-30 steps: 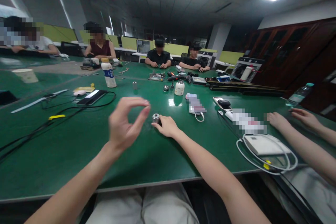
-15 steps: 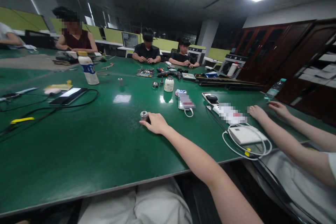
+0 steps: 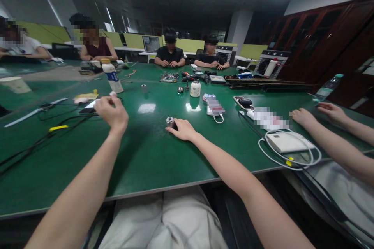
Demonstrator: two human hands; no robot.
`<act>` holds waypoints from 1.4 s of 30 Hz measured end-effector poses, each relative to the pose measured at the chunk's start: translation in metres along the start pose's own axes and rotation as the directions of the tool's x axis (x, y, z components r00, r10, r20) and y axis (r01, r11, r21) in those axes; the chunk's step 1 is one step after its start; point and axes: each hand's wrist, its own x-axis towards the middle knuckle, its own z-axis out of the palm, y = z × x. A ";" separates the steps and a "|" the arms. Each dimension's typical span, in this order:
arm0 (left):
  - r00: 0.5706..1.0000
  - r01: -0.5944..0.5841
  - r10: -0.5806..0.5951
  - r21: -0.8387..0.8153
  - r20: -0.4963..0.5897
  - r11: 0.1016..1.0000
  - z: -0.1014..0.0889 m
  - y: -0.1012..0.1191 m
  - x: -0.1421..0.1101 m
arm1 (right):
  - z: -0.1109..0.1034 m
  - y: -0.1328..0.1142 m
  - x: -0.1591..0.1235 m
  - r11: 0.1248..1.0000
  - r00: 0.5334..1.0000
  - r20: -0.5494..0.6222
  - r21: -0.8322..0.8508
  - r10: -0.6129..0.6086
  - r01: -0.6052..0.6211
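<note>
R hand has its thumb in front of & fingers along the right side of a small metal cylinder, so it looks to be gripping it; the cyl. is upright on the green table, approx. straight ahead of the person, w/ a small fitting visible on top. L hand is up off the surface, well apart from the cyl., fingers curled toward the thumb; can't tell if it's pinching anything, as the tips are too small to read. Nearest it: a dark device just behind, then a blue-label bottle farther back. Progress, far as shows: cyl. is standing & held one-handed, so handling seems underway; release not yet done, & whether its parts are all set, can't tell. A 2nd metal cyl. stands farther out, no hand on it; ditto the white bottle.
</note>
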 end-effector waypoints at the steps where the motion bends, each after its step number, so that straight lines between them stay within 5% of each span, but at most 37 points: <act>1: 0.995 0.094 -0.095 0.087 0.002 0.992 0.004 -0.011 -0.003 | 0.001 0.001 0.000 1.000 1.000 -0.001 0.008 0.003 -0.003; 3: 0.969 0.211 -0.236 0.252 0.075 0.945 0.010 -0.032 -0.010 | 0.003 0.003 0.000 0.999 1.000 -0.005 0.034 0.012 -0.012; 10: 0.933 0.347 -0.359 0.333 -0.025 0.877 0.006 -0.078 -0.012 | 0.011 0.013 0.001 0.930 0.994 -0.083 0.367 0.064 -0.029; 13: 0.957 0.287 -0.284 0.338 -0.061 0.896 0.005 -0.064 -0.017 | 0.015 0.017 0.003 0.884 0.993 -0.085 0.467 0.078 -0.029; 16: 0.994 0.014 -0.026 0.118 0.108 0.993 0.011 -0.027 -0.035 | 0.017 0.018 0.004 0.872 0.991 -0.102 0.489 0.083 -0.022; 18: 0.948 -0.132 0.173 -0.165 0.267 0.977 0.018 0.000 -0.053 | 0.018 0.018 0.004 0.868 0.988 -0.119 0.497 0.095 -0.023; 21: 0.866 -0.126 0.294 -0.393 0.405 0.911 0.029 0.027 -0.080 | 0.019 0.017 0.004 0.868 0.982 -0.146 0.496 0.120 -0.032; 27: 0.811 -0.015 0.257 -0.421 0.525 0.907 0.043 0.040 -0.078 | 0.015 0.016 0.003 0.896 0.971 -0.154 0.433 0.182 -0.100; 31: 0.650 -0.008 0.323 -0.419 0.688 0.908 0.053 0.049 -0.058 | 0.009 0.020 0.001 0.903 0.962 -0.162 0.407 0.222 -0.140; 33: 0.603 0.045 0.320 -0.431 0.731 0.901 0.057 0.050 -0.057 | 0.008 0.023 0.000 0.900 0.956 -0.171 0.409 0.236 -0.149; 37: 0.671 0.140 0.287 -0.497 0.683 0.856 0.056 0.042 -0.076 | 0.009 0.027 0.000 0.889 0.963 -0.167 0.443 0.210 -0.117; 42: 0.766 0.104 0.252 -0.502 0.591 0.859 0.052 0.033 -0.091 | 0.013 0.026 0.003 0.881 0.975 -0.154 0.467 0.163 -0.073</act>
